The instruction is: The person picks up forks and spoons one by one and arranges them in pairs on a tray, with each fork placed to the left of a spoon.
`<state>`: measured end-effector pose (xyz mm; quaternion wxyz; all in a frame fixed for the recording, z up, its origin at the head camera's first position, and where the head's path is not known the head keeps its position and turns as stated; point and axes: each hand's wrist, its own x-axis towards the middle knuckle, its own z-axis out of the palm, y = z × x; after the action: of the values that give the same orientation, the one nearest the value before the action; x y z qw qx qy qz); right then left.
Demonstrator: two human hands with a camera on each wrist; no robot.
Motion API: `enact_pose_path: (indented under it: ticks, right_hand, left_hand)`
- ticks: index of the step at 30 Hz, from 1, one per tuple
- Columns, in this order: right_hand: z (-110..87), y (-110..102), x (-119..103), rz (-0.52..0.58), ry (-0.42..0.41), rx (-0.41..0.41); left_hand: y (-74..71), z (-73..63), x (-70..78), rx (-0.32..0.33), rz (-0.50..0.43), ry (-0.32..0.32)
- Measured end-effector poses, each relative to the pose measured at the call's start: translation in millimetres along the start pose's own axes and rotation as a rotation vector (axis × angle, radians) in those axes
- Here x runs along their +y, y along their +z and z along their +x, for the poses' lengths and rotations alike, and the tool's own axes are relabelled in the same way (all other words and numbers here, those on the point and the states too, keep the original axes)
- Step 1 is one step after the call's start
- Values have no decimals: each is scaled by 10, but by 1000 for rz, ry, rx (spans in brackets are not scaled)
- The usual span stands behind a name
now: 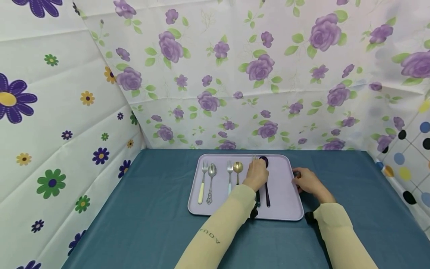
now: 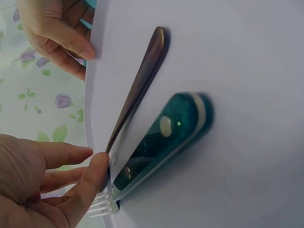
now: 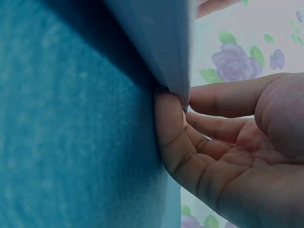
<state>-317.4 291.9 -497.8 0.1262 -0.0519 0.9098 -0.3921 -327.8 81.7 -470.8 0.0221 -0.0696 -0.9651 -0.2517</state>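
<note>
A lilac tray (image 1: 285, 205) lies on the teal cloth with several forks and spoons in pairs. My left hand (image 1: 256, 173) is above the rightmost pair, a dark spoon (image 1: 267, 196) and a fork with a green handle (image 2: 161, 137). In the left wrist view, one fingertip of that hand overlaps the spoon's neck; a gap shows between finger and thumb. Whether it touches the spoon is unclear. My right hand (image 1: 309, 183) pinches the tray's right rim, with a finger under it in the right wrist view.
On the tray's left lie a yellow-handled fork (image 1: 201, 190) and an ornate silver spoon (image 1: 211, 183). Nearer the middle are a fork with a pale blue handle (image 1: 230, 175) and a gold spoon (image 1: 237, 168). Flowered cloth (image 1: 208, 101) hangs behind the table.
</note>
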Motion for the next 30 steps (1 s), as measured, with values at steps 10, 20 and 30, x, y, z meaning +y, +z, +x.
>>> enact_pose_path:
  ticks: [10, 20, 30]
  right_hand:
    - [2, -6, 1, -24, -26, 1]
    - [-126, -122, -136, -67, -86, 44]
    - [-63, -97, -742, -121, -210, 18]
  left_hand:
    - [-45, -15, -90, -37, -58, 26]
    - [-241, -56, -214, -10, -4, 125]
    - [-620, -77, -515, -62, -115, 116]
